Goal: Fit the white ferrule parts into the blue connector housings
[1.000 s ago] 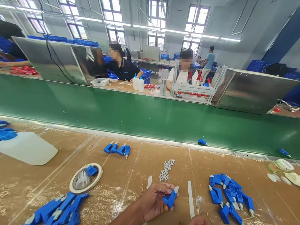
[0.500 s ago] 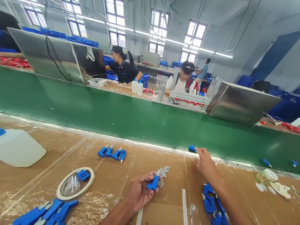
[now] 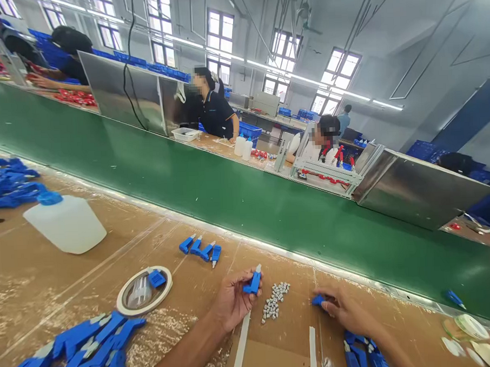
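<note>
My left hand [image 3: 237,300] grips a blue plastic piece with a pale tip [image 3: 253,281], held upright above the cardboard-covered table. Between my two hands lies a heap of small grey pieces [image 3: 274,301]. My right hand [image 3: 343,307] pinches another blue plastic piece [image 3: 318,299] low over the table, partly hidden by the fingers. Under my right forearm sits a pile of blue pieces [image 3: 360,354]. A short row of blue pieces with pale tips [image 3: 201,248] lies beyond my left hand.
A tape roll [image 3: 123,301] with a blue piece inside and a larger blue pile [image 3: 81,347] lie left. A translucent bottle [image 3: 68,226] stands behind them. The green conveyor belt [image 3: 213,190] crosses ahead; co-workers sit beyond it. An open jar [image 3: 466,327] is at right.
My right hand has drawn back from the belt's edge to over the table, bringing a blue piece. My left hand still holds its blue piece. The view has shifted left.
</note>
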The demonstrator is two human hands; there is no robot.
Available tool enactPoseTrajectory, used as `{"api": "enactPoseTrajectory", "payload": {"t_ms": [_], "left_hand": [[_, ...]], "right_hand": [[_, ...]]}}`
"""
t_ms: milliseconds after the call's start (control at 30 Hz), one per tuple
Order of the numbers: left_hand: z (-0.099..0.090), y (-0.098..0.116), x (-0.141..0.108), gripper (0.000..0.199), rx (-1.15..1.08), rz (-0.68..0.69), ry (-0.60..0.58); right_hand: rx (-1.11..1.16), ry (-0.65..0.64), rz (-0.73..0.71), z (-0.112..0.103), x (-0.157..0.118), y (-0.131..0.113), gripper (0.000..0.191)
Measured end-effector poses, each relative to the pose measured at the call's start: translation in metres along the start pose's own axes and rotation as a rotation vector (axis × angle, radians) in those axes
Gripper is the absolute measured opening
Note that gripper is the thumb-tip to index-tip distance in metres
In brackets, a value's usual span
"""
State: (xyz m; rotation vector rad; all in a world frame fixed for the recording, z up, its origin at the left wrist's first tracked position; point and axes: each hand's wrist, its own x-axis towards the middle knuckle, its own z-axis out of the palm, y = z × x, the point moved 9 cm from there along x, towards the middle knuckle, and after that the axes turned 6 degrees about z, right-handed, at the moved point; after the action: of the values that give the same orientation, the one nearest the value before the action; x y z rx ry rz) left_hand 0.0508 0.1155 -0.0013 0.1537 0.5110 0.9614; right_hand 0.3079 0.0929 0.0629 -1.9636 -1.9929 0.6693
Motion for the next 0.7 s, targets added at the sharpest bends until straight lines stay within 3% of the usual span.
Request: {"api": "enactPoseTrajectory", "payload": {"t_ms": [133, 233, 400, 533, 700], "left_hand": [[-0.004, 0.000, 0.003, 0.007, -0.020, 0.013, 0.028], [-0.005, -0.004, 0.004, 0.007, -0.011, 0.011, 0.047], [-0.007, -0.007, 0.005, 0.006, 0.013, 0.021, 0.069], [-0.005, -0.012, 0.000, 0.007, 0.037, -0.003, 0.077], [-0.009, -0.008, -0.009, 0.014, 0.088, -0.002, 0.193]], "right_hand": [[-0.070, -0.038, -0.047, 0.007, -0.009, -0.020, 0.031], [-0.113, -0.004, -0.101, 0.011, 0.005, -0.043, 0.031], [-0.205, -0.032, -0.232, 0.041, 0.027, -0.081, 0.027], [-0.323, -0.052, -0.239, 0.054, 0.027, -0.092, 0.021], [-0.466, -0.154, -0.178, 0.064, 0.023, -0.095, 0.009]]}}
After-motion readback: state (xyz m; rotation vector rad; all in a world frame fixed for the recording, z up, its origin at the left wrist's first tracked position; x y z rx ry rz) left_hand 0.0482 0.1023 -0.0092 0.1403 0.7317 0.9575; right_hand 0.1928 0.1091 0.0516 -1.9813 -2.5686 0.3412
